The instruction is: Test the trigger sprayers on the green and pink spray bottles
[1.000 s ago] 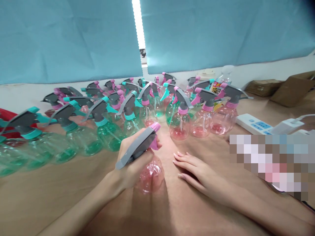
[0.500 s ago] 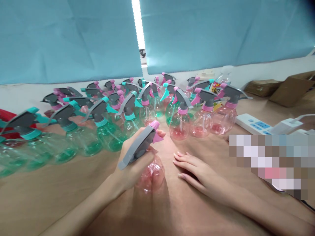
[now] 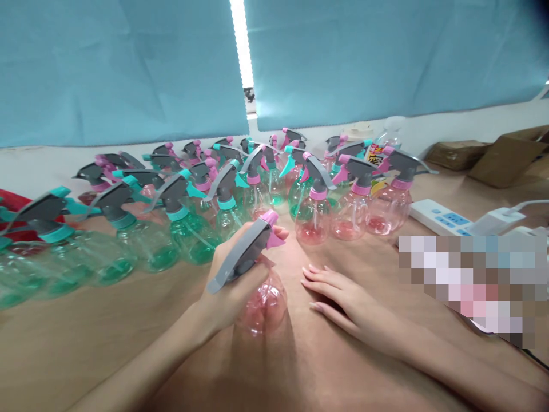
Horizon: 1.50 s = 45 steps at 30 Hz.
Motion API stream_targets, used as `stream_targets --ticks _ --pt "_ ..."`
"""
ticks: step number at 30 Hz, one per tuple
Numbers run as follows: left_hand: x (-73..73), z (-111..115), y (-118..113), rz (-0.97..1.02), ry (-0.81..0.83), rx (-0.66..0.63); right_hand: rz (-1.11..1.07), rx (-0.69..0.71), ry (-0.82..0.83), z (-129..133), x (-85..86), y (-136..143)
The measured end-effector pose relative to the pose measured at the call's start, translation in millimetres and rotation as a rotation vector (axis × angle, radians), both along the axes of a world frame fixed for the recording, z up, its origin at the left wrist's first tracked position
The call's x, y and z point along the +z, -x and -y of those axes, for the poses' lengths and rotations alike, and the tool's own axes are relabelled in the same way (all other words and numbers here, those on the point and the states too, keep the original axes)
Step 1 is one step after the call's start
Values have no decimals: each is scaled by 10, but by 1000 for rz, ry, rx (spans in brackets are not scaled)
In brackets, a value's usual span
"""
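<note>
A clear pink spray bottle [image 3: 265, 300] with a grey and pink trigger head stands on the brown table [image 3: 180, 366] in front of me. My left hand [image 3: 234, 277] is wrapped round its neck, just under the trigger head; part of the neck is hidden by the fingers. To the right of the bottle, my right hand [image 3: 337, 294] lies flat on the table, fingers stretched out and holding nothing. Beyond my hands stand several more spray bottles, among them a green one [image 3: 193, 237] on the left and a pink one [image 3: 312, 220] on the right.
Spray bottles crowd the back and left of the table. A white power strip [image 3: 440, 217] with a plugged-in charger [image 3: 497, 220] lies at the right. Behind it sit brown cardboard boxes [image 3: 506, 160]. A blurred-out patch covers something at the right edge.
</note>
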State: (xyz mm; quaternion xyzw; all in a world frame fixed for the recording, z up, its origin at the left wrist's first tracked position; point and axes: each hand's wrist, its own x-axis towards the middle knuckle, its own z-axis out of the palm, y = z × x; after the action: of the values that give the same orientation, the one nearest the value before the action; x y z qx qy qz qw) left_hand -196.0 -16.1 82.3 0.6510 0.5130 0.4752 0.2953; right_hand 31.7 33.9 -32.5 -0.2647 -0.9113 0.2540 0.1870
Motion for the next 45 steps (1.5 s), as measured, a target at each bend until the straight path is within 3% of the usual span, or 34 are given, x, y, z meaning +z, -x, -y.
stream_targets --ticks 11,24,34,41,45 --pt "51 1 -26 -4 17 20 0 10 -8 -14 -11 -5" --pt "-5 -16 -14 36 25 0 13 13 0 -16 -9 -5" --pt "23 20 -44 86 125 52 41 -1 -11 -12 -35 -12" --pt "55 -1 -30 35 40 -112 44 3 -22 -23 -51 -13" --pt "54 37 -20 -16 52 -55 29 5 -23 -33 -63 -13"
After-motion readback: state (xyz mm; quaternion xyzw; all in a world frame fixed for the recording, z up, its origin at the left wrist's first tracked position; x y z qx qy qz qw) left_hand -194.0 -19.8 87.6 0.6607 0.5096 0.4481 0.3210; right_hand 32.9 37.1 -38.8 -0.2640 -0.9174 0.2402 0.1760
